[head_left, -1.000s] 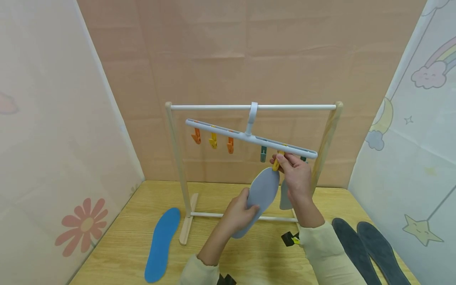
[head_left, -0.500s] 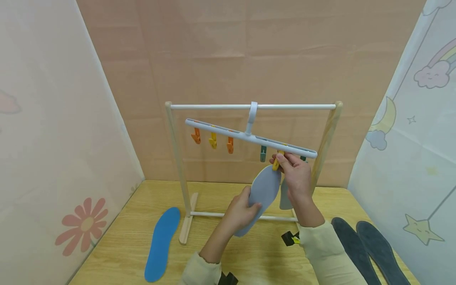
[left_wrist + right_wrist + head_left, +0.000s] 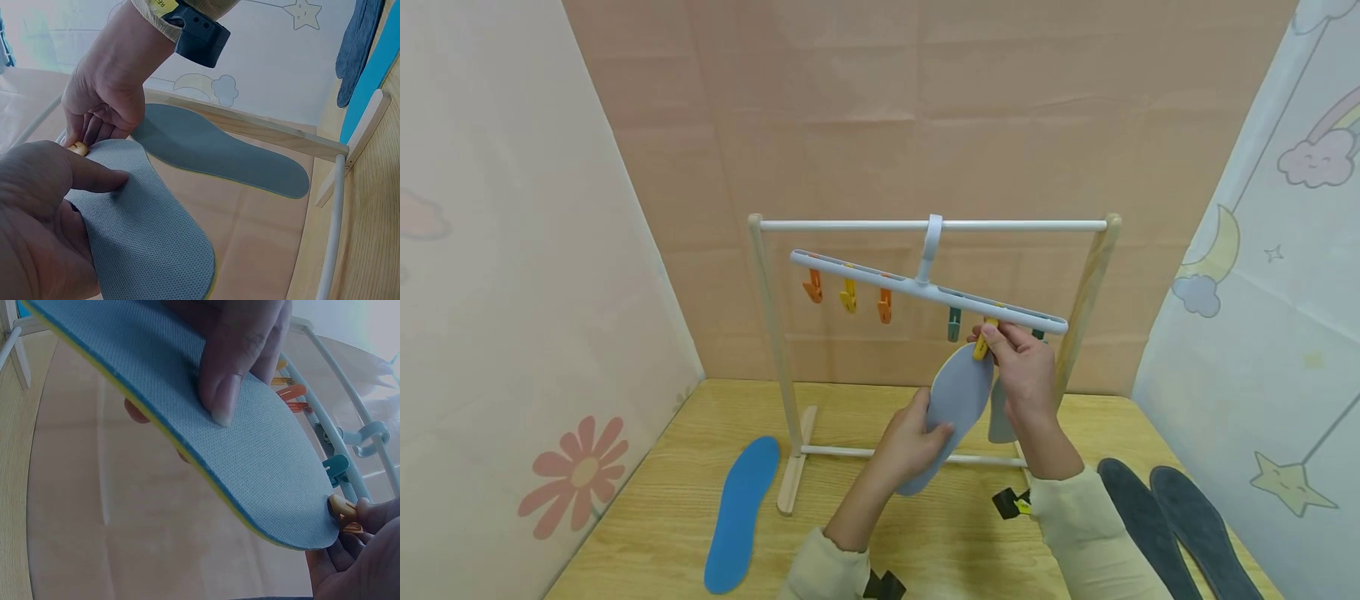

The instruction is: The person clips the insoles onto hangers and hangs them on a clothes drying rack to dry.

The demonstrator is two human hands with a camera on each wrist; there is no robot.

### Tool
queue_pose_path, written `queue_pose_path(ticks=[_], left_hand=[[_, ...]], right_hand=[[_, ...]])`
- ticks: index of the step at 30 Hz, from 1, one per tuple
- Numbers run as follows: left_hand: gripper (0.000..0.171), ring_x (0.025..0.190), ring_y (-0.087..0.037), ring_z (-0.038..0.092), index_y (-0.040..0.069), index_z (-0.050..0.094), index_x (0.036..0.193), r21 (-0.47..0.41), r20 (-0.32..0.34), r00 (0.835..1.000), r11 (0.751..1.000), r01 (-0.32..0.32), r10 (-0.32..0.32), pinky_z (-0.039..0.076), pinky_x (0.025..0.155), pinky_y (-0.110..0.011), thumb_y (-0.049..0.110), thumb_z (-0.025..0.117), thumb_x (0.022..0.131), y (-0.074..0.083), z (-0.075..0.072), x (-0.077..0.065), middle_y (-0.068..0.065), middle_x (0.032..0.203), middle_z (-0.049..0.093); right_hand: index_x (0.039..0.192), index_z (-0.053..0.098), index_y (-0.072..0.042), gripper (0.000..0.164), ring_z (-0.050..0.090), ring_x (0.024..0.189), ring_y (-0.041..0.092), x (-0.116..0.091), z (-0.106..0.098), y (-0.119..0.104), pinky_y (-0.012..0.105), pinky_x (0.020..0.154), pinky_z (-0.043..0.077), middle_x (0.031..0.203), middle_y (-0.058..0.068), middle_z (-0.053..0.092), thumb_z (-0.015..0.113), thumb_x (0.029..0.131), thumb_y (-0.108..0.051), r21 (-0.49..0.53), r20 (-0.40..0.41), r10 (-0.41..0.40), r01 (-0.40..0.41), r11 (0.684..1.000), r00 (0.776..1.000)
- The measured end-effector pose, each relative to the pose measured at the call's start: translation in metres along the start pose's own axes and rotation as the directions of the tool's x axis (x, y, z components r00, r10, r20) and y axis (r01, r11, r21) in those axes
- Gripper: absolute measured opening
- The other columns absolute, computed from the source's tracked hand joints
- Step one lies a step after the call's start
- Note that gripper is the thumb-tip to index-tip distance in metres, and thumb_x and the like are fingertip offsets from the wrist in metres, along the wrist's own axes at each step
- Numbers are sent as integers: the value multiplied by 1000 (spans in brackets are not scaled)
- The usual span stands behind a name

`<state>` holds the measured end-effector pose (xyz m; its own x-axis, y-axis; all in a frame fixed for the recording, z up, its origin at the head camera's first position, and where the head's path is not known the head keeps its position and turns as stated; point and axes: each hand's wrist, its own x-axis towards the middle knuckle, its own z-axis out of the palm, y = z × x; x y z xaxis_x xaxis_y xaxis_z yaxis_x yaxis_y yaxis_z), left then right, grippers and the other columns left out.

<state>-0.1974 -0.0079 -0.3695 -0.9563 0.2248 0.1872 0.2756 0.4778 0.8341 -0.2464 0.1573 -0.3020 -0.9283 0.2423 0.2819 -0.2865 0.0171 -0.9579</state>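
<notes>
Insole (image 3: 959,392) above wood-grained table (image 3: 955,537); backdrop (image 3: 917,125) perhaps cloth.

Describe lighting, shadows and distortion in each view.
Head view: fairly even light, soft shadow on the table; left wrist view: dim, washed out at upper left, white bar looks bowed; right wrist view: dim, glare at upper right, dark shading on the held insole beside the left thumb.

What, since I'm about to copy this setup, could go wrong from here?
The yellow clip meets only the edge of the gray insole, which might slip if the left hand lets go early. The hanger slopes down to the right, so added weight there may tilt it further. The insole could also bump the second gray insole nearby.
</notes>
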Motion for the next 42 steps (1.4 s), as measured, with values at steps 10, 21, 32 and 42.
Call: queue_pose_path(ticks=[10, 21, 32, 42], left_hand=[[47, 104, -36, 68, 1, 49, 137, -32, -6, 1000, 999, 13, -14, 55, 83, -56, 18, 68, 97, -1, 3, 1, -24, 124, 65], [61, 117, -38, 64, 3, 39, 149, -100, 39, 999, 995, 8, -4, 53, 91, -56, 21, 68, 99, -6, 6, 1, -24, 137, 59], [58, 128, -31, 56, 8, 41, 151, -34, 74, 997, 999, 7, -5, 49, 100, -51, 27, 64, 101, -31, -4, -15, -10, 142, 57], [54, 125, -32, 54, 4, 46, 146, 3, 34, 999, 1000, 12, -12, 50, 98, -52, 25, 65, 101, -59, -26, -34, -14, 139, 57]], right_hand=[[125, 70, -1, 37, 72, 95, 6, -1, 0, -1, 20, 87, 54, 97, -5, 77, 70, 97, -26, -38, 9, 23, -22, 999, 1000], [131, 66, -2, 39, 69, 106, 11, -5, -3, -2, 41, 112, 41, 117, 14, 74, 66, 100, -25, -84, 35, -7, 10, 996, 999], [137, 62, -5, 43, 70, 100, 5, -6, -9, -2, 39, 111, 43, 125, 8, 71, 65, 101, -28, -100, 25, -38, 40, 994, 999], [135, 65, -10, 45, 64, 109, 5, -5, -12, -5, 34, 105, 46, 115, 2, 74, 66, 99, -37, -228, 14, -11, 14, 974, 1000]])
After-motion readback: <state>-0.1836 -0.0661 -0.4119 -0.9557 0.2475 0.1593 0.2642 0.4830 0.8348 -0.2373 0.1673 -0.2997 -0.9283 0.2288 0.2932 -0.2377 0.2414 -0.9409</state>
